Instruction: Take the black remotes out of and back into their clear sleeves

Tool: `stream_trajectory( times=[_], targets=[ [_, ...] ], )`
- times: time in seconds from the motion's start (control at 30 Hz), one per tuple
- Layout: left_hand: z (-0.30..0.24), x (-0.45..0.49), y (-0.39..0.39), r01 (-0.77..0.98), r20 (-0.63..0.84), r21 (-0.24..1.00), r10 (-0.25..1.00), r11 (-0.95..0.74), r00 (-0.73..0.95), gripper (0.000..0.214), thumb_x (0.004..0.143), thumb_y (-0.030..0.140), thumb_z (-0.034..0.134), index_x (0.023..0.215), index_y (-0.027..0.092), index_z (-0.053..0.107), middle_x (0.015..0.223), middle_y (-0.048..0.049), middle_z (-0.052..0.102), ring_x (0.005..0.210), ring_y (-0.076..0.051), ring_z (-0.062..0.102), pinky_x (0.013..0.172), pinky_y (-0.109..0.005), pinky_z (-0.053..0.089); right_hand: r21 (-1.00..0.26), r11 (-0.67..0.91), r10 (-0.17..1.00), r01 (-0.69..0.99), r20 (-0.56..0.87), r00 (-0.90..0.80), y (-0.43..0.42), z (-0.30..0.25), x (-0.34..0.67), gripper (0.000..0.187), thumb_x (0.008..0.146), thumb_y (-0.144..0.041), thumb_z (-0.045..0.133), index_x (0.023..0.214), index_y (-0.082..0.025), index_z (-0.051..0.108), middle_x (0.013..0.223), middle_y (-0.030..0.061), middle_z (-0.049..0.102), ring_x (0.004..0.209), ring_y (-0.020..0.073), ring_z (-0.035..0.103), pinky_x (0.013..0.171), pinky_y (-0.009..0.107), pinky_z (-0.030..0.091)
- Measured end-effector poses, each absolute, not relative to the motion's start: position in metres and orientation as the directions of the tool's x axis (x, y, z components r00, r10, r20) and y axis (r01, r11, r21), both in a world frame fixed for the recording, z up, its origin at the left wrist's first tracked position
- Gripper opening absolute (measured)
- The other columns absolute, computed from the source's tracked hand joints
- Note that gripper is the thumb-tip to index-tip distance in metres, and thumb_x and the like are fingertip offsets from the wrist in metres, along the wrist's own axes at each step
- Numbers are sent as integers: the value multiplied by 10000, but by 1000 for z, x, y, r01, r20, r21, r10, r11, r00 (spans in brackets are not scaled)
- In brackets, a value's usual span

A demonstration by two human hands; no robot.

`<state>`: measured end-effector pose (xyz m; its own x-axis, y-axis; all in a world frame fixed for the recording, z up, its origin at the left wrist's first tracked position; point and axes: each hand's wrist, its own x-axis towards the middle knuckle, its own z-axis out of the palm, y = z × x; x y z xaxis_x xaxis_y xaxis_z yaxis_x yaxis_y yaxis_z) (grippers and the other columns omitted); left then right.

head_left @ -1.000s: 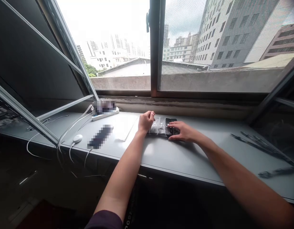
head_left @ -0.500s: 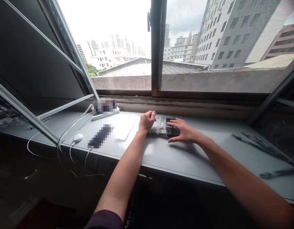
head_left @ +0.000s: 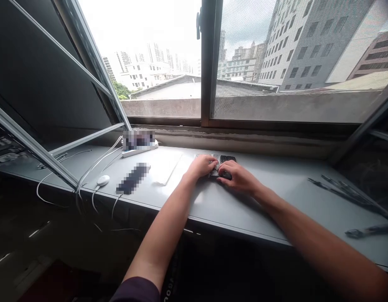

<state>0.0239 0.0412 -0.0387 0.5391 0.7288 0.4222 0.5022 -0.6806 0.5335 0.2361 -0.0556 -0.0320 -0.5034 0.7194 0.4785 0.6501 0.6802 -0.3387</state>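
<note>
Both of my hands meet at the middle of the grey sill-side table (head_left: 213, 201). My left hand (head_left: 202, 167) is curled over a clear plastic packet (head_left: 214, 158), fingers bent down on it. My right hand (head_left: 237, 177) is closed on a small black keypad device (head_left: 228, 159) lying right beside the packet; only its far end shows past my fingers. The two hands touch each other over these things.
A white flat pad (head_left: 166, 167) lies left of my hands, then a blurred dark object (head_left: 132, 178), a white round puck (head_left: 102, 180) with white cables (head_left: 87, 176), and a power strip (head_left: 139, 144). Thin black strips (head_left: 345, 191) lie at the right. Window frame (head_left: 208, 63) ahead.
My left hand has slid right onto the packet. My right hand has drawn in and closed over the black device, so the hands now touch.
</note>
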Motion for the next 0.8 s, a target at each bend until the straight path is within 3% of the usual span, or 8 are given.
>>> stream_trajectory(
  times=[0.4,0.6,0.8],
  targets=[
    [-31,26,35,586,380,558,809,-587,448,227,979,348,668,955,282,884,932,-67,847,947,-265,777,874,-323,594,-300,679,709,670,506,-492,-59,-32,228,102,1055,-283,597,963,-272,638,1016,99,731,982,323,633,922,491,522],
    [-30,26,34,572,403,586,819,-574,408,226,977,361,679,919,278,882,886,-62,840,907,-262,772,832,-320,585,-354,705,683,615,570,-456,-62,-28,225,90,1078,-278,537,1006,-286,591,1107,123,731,1077,357,640,954,552,551],
    [-29,28,34,553,406,634,841,-541,357,249,1007,341,646,1016,249,878,999,-69,855,952,-248,765,869,-314,583,-455,679,714,576,590,-376,-64,-27,223,88,1101,-329,505,1038,-287,550,1273,146,706,1230,356,665,1051,570,570]
  ],
)
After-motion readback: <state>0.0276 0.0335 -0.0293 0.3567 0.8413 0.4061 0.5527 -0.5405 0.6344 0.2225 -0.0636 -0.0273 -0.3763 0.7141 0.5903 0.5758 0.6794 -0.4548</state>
